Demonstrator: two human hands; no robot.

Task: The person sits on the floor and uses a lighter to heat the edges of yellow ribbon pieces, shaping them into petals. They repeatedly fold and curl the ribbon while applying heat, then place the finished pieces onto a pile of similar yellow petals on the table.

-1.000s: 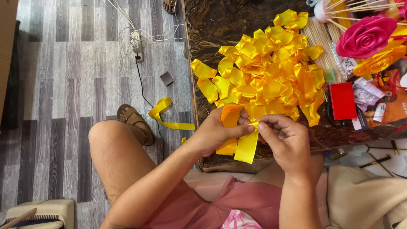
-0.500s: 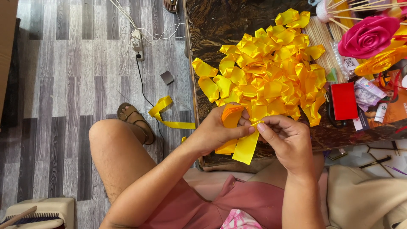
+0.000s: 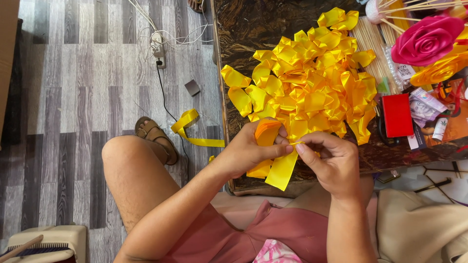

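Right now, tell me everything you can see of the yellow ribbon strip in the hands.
The glossy yellow satin ribbon strip is flat and wide, with one cut end hanging down over the dark table's edge. Its top is pinched between the left hand and right hand, beside a folded orange ribbon piece.

From my remote seat I see a floor of grey wood-look planks (image 3: 73, 97) in mixed light and dark tones, lit evenly by soft daylight. A white power strip (image 3: 157, 47) lies on it with pale cables tangled around it and a thin black cord (image 3: 165, 100) running toward the low table. That dark marbled brown tabletop (image 3: 253, 29) fills the upper right of my view. A small grey square tile (image 3: 192, 87) sits loose on the planks near the cord. At the bottom left stands a cream plastic box (image 3: 58, 238), perhaps a heater or fan; the view cuts it off. A dark vertical edge (image 3: 14, 97) borders the far left.
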